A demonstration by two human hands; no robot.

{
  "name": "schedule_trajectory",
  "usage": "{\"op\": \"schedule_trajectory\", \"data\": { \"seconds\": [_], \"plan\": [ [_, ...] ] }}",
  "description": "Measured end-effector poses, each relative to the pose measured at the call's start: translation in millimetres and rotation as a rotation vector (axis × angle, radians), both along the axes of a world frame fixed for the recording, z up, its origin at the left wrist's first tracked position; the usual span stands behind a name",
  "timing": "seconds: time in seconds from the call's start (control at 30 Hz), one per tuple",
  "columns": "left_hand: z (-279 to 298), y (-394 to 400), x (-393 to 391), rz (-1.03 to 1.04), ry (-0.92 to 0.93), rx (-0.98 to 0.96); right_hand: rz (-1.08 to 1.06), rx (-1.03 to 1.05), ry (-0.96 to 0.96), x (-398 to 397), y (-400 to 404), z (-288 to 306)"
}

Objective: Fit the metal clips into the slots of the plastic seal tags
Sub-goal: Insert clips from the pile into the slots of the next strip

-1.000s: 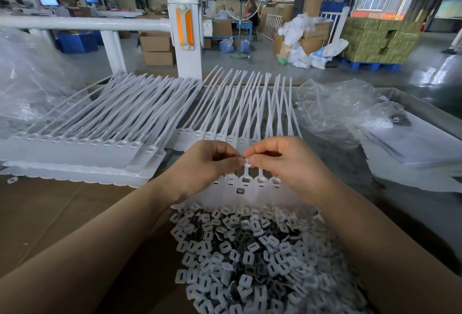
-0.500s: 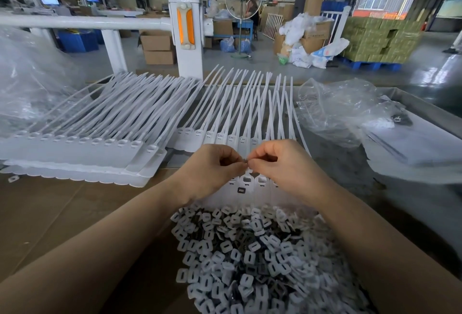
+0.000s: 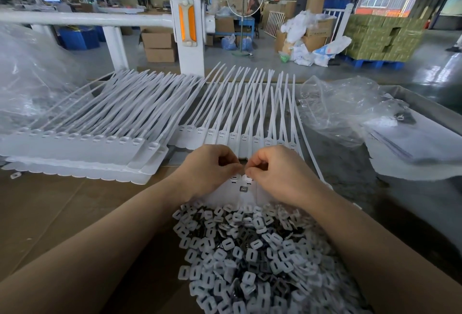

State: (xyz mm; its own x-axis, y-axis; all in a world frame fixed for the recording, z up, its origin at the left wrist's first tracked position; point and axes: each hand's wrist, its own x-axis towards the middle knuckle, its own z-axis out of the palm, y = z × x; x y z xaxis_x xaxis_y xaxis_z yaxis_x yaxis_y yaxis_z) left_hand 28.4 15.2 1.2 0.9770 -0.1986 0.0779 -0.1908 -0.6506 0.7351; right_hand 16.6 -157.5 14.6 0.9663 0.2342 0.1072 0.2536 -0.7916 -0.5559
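Both hands meet in the middle of the view, just above a strip of white plastic seal tags that lies flat on the brown cardboard surface. The left hand and the right hand have their fingers curled, and thumb and forefinger tips of the two hands come together at one point over the tag heads; whatever they pinch there is too small and too hidden to see, so I cannot tell what each hand holds. One dark metal clip already sits in a slot of the strip, just below the fingertips. The hands cover most of the tag heads in this strip. Near the person, between the forearms, lies a big heap of loose clips, white and dark pieces mixed, touching the near edge of the strip. Behind the hands a second row of seal tags spreads its long tails away from the camera, and on the left a thick stack of tags rests. Crumpled clear plastic bags lie on the far left and on the right. Behind the table stands a white post with an orange reflector
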Motion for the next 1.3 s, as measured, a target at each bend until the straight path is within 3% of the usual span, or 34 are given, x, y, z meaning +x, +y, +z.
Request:
{"op": "schedule_trajectory", "data": {
  "seconds": [0.37, 0.67, 1.03, 1.13, 1.3],
  "plan": [
    [1.0, 2.8, -0.2, -0.053, -0.055, 0.065, -0.011, -0.001, 0.008, 2.4, 0.5, -2.6],
    [6.8, 12.6, -8.9, -0.368, -0.5, 0.301, -0.093, 0.276, 0.077, 6.7, -8.9, -2.6],
    [13.5, 4.9, -8.1, -0.541, -0.663, 0.527, -0.072, 0.322, 0.111, 4.6, -11.3, 6.3],
    [9.4, 8.8, -5.0, -0.5, -0.606, 0.446, 0.021, 0.271, 0.152, 2.1, -15.3, 12.3],
    [-0.6, 17.4, -2.6, -0.38, -0.344, 0.088, 0.209, 0.074, 0.17, -5.6, -14.0, 18.4]
  ]
}}
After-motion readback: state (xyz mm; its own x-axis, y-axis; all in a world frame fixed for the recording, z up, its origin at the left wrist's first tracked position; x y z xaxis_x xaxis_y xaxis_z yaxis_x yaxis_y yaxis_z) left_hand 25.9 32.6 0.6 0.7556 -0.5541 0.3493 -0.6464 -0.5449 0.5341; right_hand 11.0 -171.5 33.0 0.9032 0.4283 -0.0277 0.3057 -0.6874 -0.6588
